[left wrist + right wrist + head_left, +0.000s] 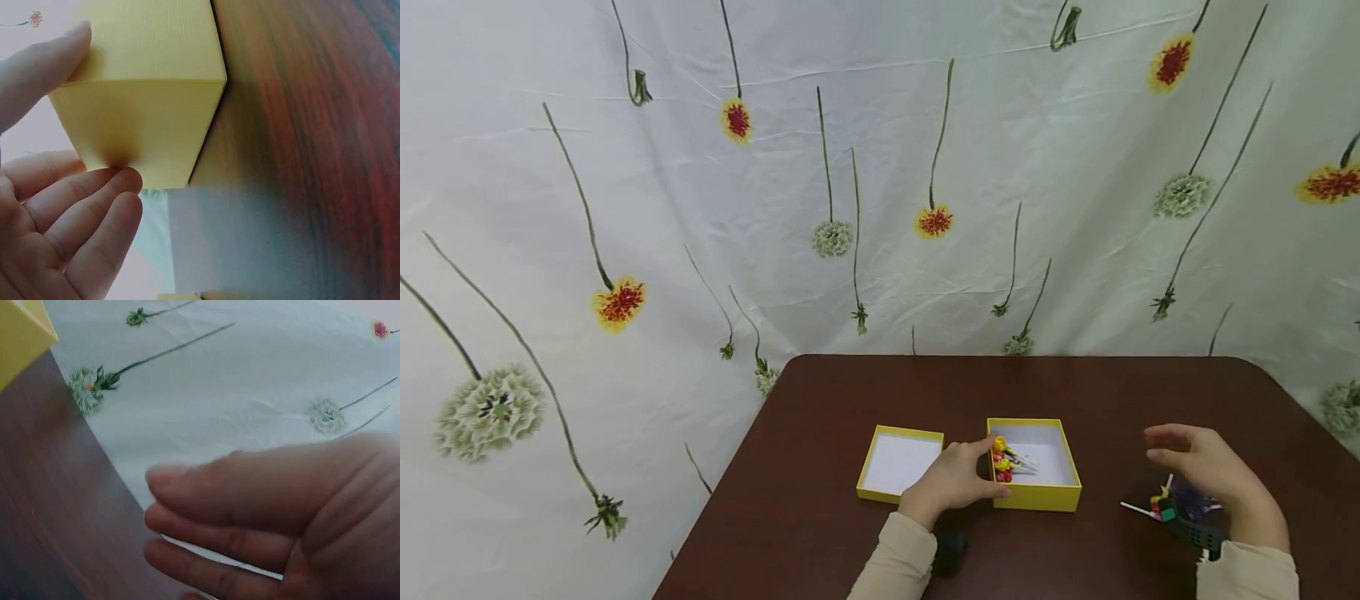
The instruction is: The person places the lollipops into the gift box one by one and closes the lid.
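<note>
In the head view, the left hand [953, 477] gripped the left side of a yellow box [1037, 498], candy lollipops [1004, 464] lying inside at that end, a box lid [898, 463] to its left. The right hand [1217, 471] hovered, empty, above a black perforated basket [1198, 532]. The left wrist view showed thumb and fingers touching the box; the right wrist view, loosely bent fingers.

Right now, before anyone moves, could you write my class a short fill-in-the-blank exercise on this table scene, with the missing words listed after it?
1. The box that the left hand grips is coloured ____ on the outside.
2. In the head view, the shallow lid lies to the ____ of the box.
3. Nearest the dark perforated container is the person's ____ hand.

Missing words: yellow; left; right.
</note>
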The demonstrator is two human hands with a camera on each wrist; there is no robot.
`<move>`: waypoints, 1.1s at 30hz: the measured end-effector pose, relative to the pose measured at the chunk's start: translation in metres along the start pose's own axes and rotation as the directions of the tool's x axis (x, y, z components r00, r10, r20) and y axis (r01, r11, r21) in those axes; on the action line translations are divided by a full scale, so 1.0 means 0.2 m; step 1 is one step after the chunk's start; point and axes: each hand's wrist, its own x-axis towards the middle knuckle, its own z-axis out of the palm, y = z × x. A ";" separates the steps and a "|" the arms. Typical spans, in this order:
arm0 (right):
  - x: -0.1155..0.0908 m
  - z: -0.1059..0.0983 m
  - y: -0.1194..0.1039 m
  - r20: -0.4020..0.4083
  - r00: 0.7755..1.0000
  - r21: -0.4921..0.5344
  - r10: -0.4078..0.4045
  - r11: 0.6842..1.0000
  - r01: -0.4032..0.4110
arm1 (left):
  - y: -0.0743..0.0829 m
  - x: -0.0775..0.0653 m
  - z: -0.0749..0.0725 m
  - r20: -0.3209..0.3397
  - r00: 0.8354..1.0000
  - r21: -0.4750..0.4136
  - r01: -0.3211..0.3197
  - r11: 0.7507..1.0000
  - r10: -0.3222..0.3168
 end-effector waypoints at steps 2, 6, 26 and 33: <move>-0.01 -0.01 0.02 0.020 0.999 -0.011 0.037 0.999 -0.037 | 0.00 0.00 0.00 -0.002 1.000 0.005 -0.003 1.000 0.003; -0.01 -0.01 0.07 0.046 0.992 -0.042 0.116 0.993 -0.114 | -0.01 0.00 -0.01 -0.009 1.000 0.015 -0.015 1.000 0.015; -0.05 -0.03 0.22 0.100 0.978 -0.096 0.184 0.980 -0.174 | 0.00 0.00 0.00 -0.013 1.000 0.016 -0.019 1.000 0.019; -0.05 -0.02 0.23 0.101 0.975 -0.082 0.196 0.979 -0.188 | 0.01 0.00 0.00 -0.008 1.000 0.021 -0.016 1.000 0.016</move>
